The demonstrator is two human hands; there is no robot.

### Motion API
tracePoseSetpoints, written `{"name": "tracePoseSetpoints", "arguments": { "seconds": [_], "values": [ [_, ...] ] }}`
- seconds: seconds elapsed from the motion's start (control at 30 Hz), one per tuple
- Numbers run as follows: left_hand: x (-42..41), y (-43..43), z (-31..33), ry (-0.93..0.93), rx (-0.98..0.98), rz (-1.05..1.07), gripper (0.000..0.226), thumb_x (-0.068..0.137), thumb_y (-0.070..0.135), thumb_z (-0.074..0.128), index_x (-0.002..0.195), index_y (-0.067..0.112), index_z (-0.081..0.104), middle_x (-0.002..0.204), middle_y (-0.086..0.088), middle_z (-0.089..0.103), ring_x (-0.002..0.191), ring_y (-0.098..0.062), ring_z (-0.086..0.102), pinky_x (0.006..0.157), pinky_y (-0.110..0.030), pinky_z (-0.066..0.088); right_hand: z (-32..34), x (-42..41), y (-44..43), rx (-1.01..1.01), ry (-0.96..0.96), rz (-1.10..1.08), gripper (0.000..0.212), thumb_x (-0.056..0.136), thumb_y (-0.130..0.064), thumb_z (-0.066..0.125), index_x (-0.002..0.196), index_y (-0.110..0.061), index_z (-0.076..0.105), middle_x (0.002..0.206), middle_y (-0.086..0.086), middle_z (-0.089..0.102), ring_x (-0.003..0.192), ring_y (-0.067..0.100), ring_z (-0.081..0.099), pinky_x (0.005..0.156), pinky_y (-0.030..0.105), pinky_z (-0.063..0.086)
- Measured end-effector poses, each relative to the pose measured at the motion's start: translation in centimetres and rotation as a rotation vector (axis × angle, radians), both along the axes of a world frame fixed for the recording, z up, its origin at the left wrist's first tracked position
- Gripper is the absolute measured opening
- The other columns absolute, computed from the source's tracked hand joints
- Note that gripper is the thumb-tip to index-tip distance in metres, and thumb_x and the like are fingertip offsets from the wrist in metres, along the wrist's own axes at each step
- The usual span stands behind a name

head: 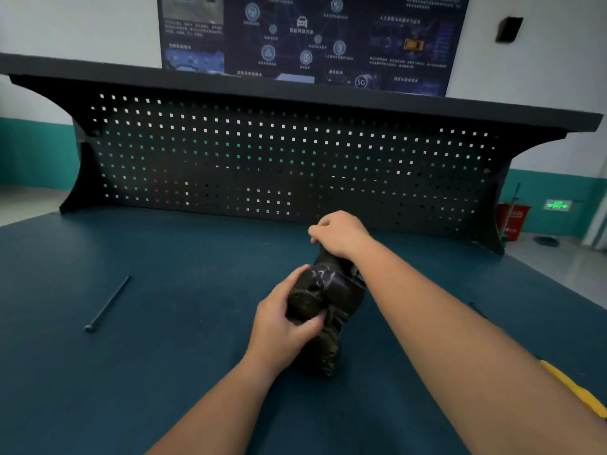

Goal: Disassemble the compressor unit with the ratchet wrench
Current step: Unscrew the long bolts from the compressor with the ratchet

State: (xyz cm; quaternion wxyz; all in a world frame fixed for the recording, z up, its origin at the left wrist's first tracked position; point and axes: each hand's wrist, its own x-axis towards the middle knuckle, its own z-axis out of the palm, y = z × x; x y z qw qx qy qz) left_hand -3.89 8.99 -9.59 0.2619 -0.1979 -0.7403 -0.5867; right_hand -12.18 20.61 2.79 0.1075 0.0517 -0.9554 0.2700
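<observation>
**Spotter:** Where does the unit lie for you?

**Operator:** I see the black, lumpy cast-metal compressor unit [331, 290] on its side on the dark teal bench mat [164, 372], mid-view. Its long axis runs from 6 o'clock, nearest me, out toward 12, tipped slightly toward 1.

**Spotter:** And the hands?

**Operator:** My left hand [282, 323] comes in from 7 o'clock and grips the unit's middle on its 9 o'clock flank, thumb and fingers curled round the casing. My right hand [341, 234] reaches along the body, fingers curled down over the far end at 12 o'clock. Whether they hold anything besides the casing I cannot tell; the fingertips are hidden.

**Spotter:** Ratchet wrench?

**Operator:** I don't plainly see it. A yellow strip [571, 389] shows under my right forearm at 4 o'clock; it could be a handle, I can't say. A long, thin dark bolt [108, 303] lies well apart at 9 o'clock.

**Spotter:** What does the next move turn on?

**Operator:** I judge the far end is the working end. The right hand is already on it while the left steadies, so any pull should follow that 6-to-12 axis.
</observation>
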Motion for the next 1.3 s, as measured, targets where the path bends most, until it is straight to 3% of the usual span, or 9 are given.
{"name": "tracePoseSetpoints", "arguments": {
  "seconds": [0.07,0.13,0.33,0.43,0.57,0.8,1.0,1.17,1.3],
  "values": [
    [0.5,0.6,0.4,0.039,-0.123,-0.047,0.076,0.066,0.023,0.081,0.130,0.037,0.043,0.129,0.012,0.056,0.119,0.002,0.051,0.101,-0.015,0.038,-0.5,0.9,1.9,-0.135,0.095,0.012,0.026,0.084,-0.027,0.054,0.060,-0.026,0.064,0.075,-0.010,0.063,0.082,0.015,0.057,0.064,0.028,0.040],
    [0.9,1.4,0.9,0.052,-0.229,-0.088,0.083,0.068,0.027,0.083,0.132,0.041,0.033,0.136,0.015,0.045,0.125,0.006,0.040,0.104,-0.007,0.028,-1.0,2.0,3.8,-0.294,0.178,0.030,0.027,0.085,-0.023,0.054,0.061,-0.029,0.064,0.075,-0.015,0.062,0.078,0.005,0.054,0.062,0.022,0.038],
    [1.5,2.6,1.8,0.031,-0.369,-0.093,0.082,0.075,0.035,0.076,0.134,0.044,0.020,0.134,0.022,0.034,0.126,0.006,0.032,0.100,0.004,0.016,-2.5,2.3,6.3,-0.595,0.134,-0.043,0.020,0.087,-0.024,0.057,0.105,-0.027,0.065,0.099,-0.014,0.058,0.091,0.004,0.053,0.070,0.022,0.040],
    [1.7,3.1,2.5,0.066,-0.472,-0.113,0.081,0.077,0.036,0.074,0.143,0.034,0.026,0.140,0.019,0.032,0.128,0.006,0.027,0.100,0.004,0.011,-2.9,2.5,7.5,-0.617,0.123,-0.075,0.014,0.087,-0.024,0.054,0.092,-0.030,0.066,0.093,-0.014,0.060,0.083,0.001,0.054,0.065,0.022,0.041],
    [2.1,5.6,3.8,0.178,-0.781,-0.136,0.081,0.083,0.042,0.065,0.149,0.025,0.021,0.154,0.006,0.027,0.140,-0.009,0.025,0.107,-0.011,0.012,-4.9,3.3,10.5,-0.788,0.148,-0.146,0.021,0.088,-0.013,0.049,0.080,-0.026,0.063,0.087,-0.009,0.063,0.081,0.008,0.056,0.072,0.024,0.044],
    [2.8,8.1,4.1,0.133,-1.111,-0.067,0.080,0.091,0.043,0.055,0.151,0.025,0.006,0.159,0.002,0.012,0.144,-0.018,0.015,0.116,-0.037,0.013,-8.1,3.4,12.0,-0.993,0.109,-0.166,0.028,0.087,-0.005,0.043,0.081,-0.024,0.064,0.085,-0.007,0.063,0.076,0.007,0.057,0.053,0.013,0.045],
    [3.2,7.3,3.5,0.074,-1.228,0.033,0.081,0.093,0.045,0.050,0.151,0.026,-0.003,0.160,0.001,0.004,0.146,-0.022,0.010,0.117,-0.039,0.010,-9.5,1.8,10.0,-0.997,0.034,-0.091,0.032,0.089,-0.004,0.042,0.080,-0.026,0.064,0.087,-0.011,0.061,0.079,0.002,0.055,0.060,0.012,0.044],
    [3.1,5.9,2.8,0.051,-1.355,0.084,0.080,0.093,0.047,0.048,0.151,0.027,-0.003,0.160,0.001,0.004,0.145,-0.022,0.011,0.116,-0.042,0.009,-11.2,0.8,7.3,-0.974,0.006,-0.082,0.029,0.090,-0.003,0.045,0.083,-0.026,0.062,0.092,-0.009,0.062,0.083,-0.001,0.055,0.055,0.000,0.037],
    [2.1,5.3,2.9,0.039,-1.360,0.129,0.078,0.093,0.049,0.047,0.151,0.029,-0.001,0.159,0.004,0.007,0.145,-0.018,0.013,0.116,-0.040,0.011,-9.9,0.7,7.8,-0.600,0.085,-0.065,0.012,0.091,-0.020,0.059,0.101,-0.026,0.057,0.119,-0.002,0.051,0.112,0.011,0.047,0.087,0.015,0.033]
  ]
}}
